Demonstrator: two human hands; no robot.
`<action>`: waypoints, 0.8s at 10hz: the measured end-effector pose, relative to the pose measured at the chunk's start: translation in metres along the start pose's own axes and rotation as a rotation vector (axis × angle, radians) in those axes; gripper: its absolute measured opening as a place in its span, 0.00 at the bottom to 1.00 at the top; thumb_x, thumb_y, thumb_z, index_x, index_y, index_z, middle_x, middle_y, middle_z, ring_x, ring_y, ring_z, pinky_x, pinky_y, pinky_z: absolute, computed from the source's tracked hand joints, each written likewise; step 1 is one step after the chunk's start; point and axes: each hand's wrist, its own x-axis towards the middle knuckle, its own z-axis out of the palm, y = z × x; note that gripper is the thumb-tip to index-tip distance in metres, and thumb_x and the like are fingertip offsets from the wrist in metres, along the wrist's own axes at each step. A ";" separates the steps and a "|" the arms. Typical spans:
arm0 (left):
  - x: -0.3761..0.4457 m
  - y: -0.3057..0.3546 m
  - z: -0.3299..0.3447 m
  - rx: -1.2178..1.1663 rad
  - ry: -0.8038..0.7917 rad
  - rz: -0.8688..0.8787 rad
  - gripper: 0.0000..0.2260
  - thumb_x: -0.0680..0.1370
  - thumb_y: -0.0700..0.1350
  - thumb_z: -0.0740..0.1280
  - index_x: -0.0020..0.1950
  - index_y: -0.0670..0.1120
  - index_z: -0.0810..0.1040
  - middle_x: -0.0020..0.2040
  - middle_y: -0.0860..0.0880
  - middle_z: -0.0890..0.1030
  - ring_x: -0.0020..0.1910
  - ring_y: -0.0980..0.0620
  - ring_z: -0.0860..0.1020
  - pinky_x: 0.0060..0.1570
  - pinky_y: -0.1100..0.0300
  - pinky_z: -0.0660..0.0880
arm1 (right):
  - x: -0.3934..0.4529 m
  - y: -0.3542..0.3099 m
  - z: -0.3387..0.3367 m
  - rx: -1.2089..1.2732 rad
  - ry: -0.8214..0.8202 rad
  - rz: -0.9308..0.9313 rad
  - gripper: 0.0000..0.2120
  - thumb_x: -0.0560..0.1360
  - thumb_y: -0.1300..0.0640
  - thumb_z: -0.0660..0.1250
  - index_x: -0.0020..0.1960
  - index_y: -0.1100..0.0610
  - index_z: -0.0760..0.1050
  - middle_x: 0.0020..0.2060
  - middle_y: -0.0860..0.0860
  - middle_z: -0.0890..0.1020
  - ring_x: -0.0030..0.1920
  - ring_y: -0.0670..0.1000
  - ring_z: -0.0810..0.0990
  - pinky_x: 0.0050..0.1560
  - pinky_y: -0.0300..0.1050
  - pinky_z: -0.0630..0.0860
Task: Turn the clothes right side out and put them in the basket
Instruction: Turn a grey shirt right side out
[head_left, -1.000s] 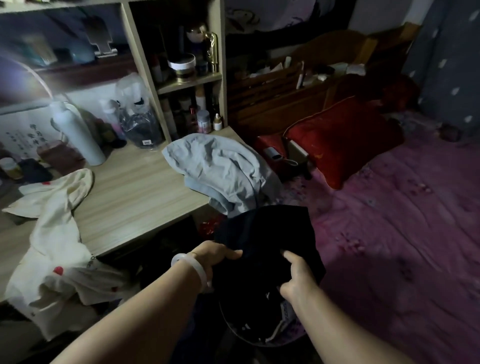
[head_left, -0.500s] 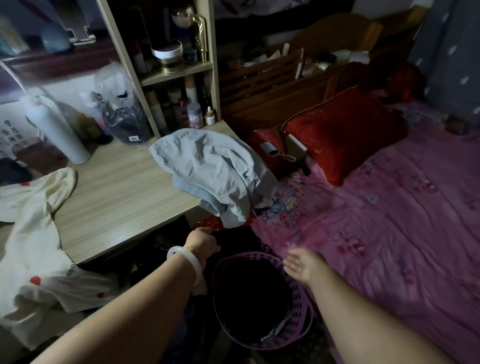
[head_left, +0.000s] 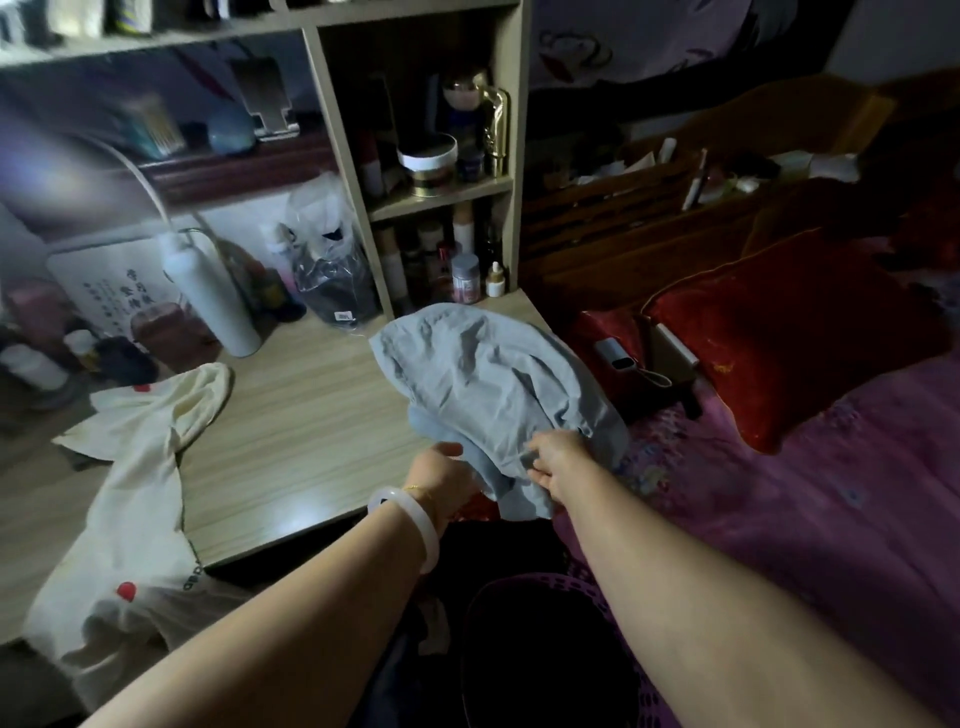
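A: From the head view, what's the risk?

B: The grey garment (head_left: 488, 384) lies bunched at the desk's (head_left: 291, 447) right front corner, part of it hanging over the edge above the basket (head_left: 587, 584). The right hand (head_left: 558, 460) pinches its lower hem; the left hand (head_left: 441, 475) touches the cloth just beside it, but I cannot tell whether its fingers are curled round the cloth or spread. I'd judge that a pull by the hem alone could drag the whole bundle off the corner and drop it into the basket still inside out, or onto the bed (head_left: 805, 519).

A: Anything else?

B: The cream garment (head_left: 135, 493) drapes over the desk's left front edge; it looks likely to slide off if brushed. The bottle (head_left: 210, 296) at the back is well apart, so little danger there.

A: And the count?

B: Two garments on the desk, one grey and one cream. One basket, low under the arms, its inside too dark to read. Two hands, one bangle (head_left: 410, 525) on the left wrist, one red pillow (head_left: 795, 332).
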 end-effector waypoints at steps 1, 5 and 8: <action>0.017 -0.004 -0.017 -0.006 0.020 -0.008 0.25 0.73 0.28 0.67 0.68 0.37 0.68 0.42 0.47 0.79 0.43 0.47 0.78 0.47 0.54 0.77 | 0.029 0.003 0.021 -0.564 -0.045 -0.239 0.16 0.77 0.59 0.62 0.64 0.58 0.77 0.62 0.58 0.78 0.63 0.56 0.76 0.65 0.48 0.70; 0.026 -0.018 -0.041 0.126 0.100 0.004 0.23 0.73 0.29 0.68 0.67 0.39 0.70 0.62 0.40 0.78 0.56 0.44 0.79 0.56 0.54 0.77 | 0.017 0.009 0.023 -0.822 -0.198 -0.349 0.09 0.70 0.61 0.69 0.33 0.54 0.75 0.31 0.51 0.76 0.33 0.51 0.72 0.36 0.44 0.71; -0.004 -0.029 -0.050 0.184 0.103 0.181 0.30 0.71 0.29 0.69 0.71 0.41 0.66 0.59 0.41 0.79 0.53 0.45 0.80 0.50 0.59 0.80 | -0.062 -0.005 0.019 0.042 -0.654 -0.186 0.12 0.71 0.70 0.66 0.30 0.62 0.79 0.24 0.54 0.79 0.25 0.49 0.78 0.27 0.37 0.75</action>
